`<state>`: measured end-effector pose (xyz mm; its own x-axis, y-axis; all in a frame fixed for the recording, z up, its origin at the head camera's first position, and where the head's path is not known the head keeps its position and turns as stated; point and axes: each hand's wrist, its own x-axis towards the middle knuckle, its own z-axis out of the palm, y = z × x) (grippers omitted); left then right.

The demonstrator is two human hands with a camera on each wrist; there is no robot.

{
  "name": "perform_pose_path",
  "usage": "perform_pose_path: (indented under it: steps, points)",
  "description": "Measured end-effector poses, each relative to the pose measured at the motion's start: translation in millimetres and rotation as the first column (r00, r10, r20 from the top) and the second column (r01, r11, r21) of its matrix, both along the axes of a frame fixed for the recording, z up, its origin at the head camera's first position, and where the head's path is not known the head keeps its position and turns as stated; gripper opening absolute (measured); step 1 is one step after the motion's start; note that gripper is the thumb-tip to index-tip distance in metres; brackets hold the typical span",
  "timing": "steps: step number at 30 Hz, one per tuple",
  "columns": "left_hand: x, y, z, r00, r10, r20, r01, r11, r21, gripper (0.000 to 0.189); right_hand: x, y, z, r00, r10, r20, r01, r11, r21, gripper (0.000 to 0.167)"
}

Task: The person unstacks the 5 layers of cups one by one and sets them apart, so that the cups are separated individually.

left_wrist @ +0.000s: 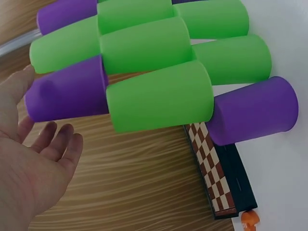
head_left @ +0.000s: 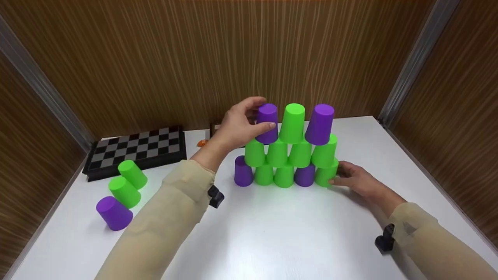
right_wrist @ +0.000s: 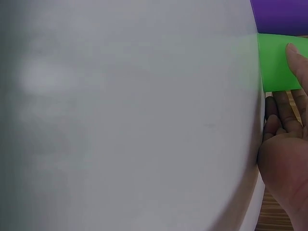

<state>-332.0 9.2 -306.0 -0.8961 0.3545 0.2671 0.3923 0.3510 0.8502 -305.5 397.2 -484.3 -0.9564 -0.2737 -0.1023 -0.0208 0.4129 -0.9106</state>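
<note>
Green and purple cups stand upside down in three stacked rows. The left hand point(head_left: 239, 123) is around a purple cup point(head_left: 267, 112) at the left end of the top row. Its thumb crosses the cup's front and a finger reaches behind; in the left wrist view the other fingers point(left_wrist: 62, 139) hang loosely away from it. At the bottom row's right end, the right hand point(head_left: 360, 181) rests beside a green cup point(head_left: 326, 174). In the right wrist view its thumb lies over this cup point(right_wrist: 279, 62), with the remaining fingers relaxed alongside.
Two green cups point(head_left: 124, 191) and one purple cup point(head_left: 114, 213) stand at the left. Behind them lies a black and grey checkered board point(head_left: 140, 146). A brown and white checkered board point(left_wrist: 211, 168) and a small orange object point(head_left: 202, 143) are behind the stack, near the wood-grain wall point(head_left: 194, 58).
</note>
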Motion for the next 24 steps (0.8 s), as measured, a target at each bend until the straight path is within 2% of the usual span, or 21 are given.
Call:
perform_pose_path:
  steps: [6, 15, 20, 24]
  points:
    - [-1.7, 8.4, -4.0, 1.0, 0.009, 0.021, -0.009, 1.0, -0.01, 0.063, 0.6, 1, -0.4, 1.0, -0.006, 0.003, 0.006, 1.0, -0.018, 0.075]
    - [-4.6, 7.5, -5.4, 0.999, 0.034, -0.007, -0.034, 0.999, 0.004, 0.057, -1.8, 1, -2.0, 1.0, 0.006, -0.003, -0.006, 1.0, -0.029, 0.073]
    - [-4.6, -2.8, -2.9, 0.999, 0.052, -0.017, -0.052, 0.998, 0.019, 0.056, -2.1, 1, -3.3, 1.0, 0.006, 0.0, -0.006, 1.0, -0.014, 0.075]
    - [-5.6, -21.5, 0.9, 0.996, 0.094, -0.007, -0.093, 0.995, 0.036, 0.058, -2.5, 1, -3.3, 1.0, 0.007, 0.004, -0.007, 1.0, -0.026, 0.076]
